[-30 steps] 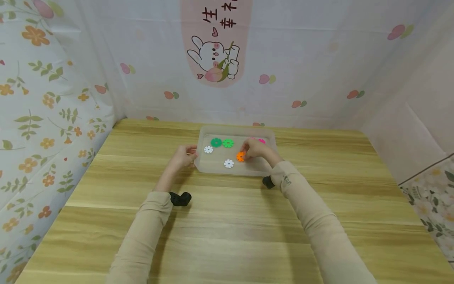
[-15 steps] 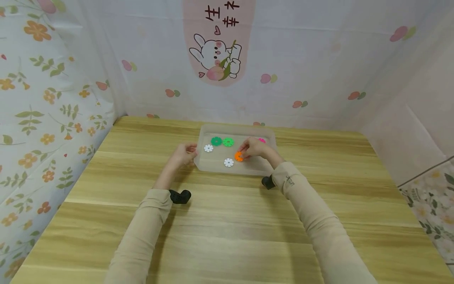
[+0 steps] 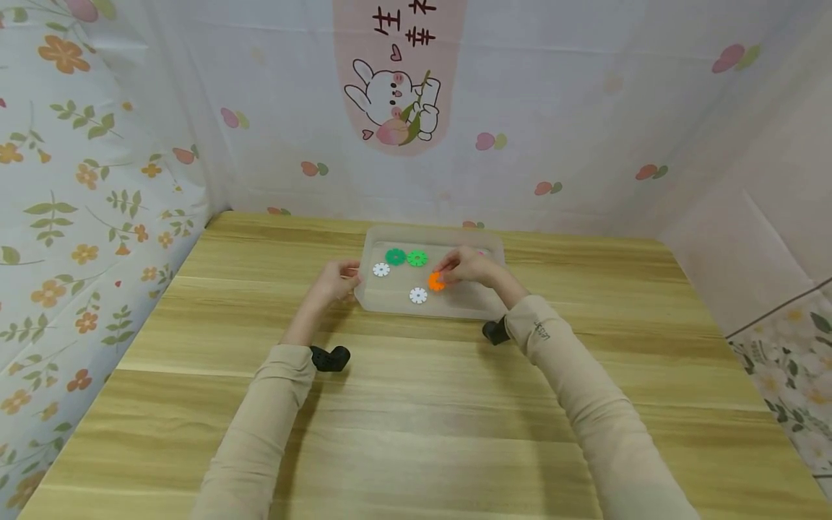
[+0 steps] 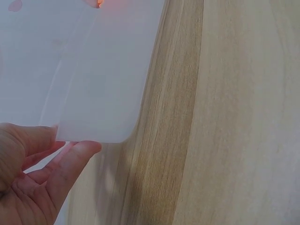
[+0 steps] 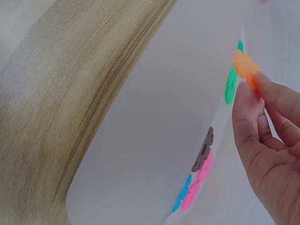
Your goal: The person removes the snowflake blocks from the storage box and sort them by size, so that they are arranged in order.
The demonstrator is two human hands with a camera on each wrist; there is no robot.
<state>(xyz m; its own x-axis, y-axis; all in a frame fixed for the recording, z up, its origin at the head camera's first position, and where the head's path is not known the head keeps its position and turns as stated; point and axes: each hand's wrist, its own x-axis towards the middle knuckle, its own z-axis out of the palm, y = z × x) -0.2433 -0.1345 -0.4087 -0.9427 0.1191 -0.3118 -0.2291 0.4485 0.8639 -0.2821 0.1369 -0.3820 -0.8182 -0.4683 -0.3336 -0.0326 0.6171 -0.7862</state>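
A translucent plastic box sits near the table's back edge. My left hand pinches its left rim between thumb and fingers, as the left wrist view confirms. Over the box, my right hand pinches an orange notched plastic disc between thumb and fingertips. A dark green disc and a light green disc lie side by side in the box, with one white disc at its left and another white disc near the front. The right wrist view adds a brown disc, a pink disc and a blue disc.
The wooden table stretches in front of the box and to both sides. A patterned cloth hangs right behind the back edge, and a floral cloth borders the left side. Black wrist mounts stick out under both sleeves.
My right hand has shifted slightly left with the orange disc, covering more of the pink disc at the back right. The left hand keeps its hold on the box's rim.
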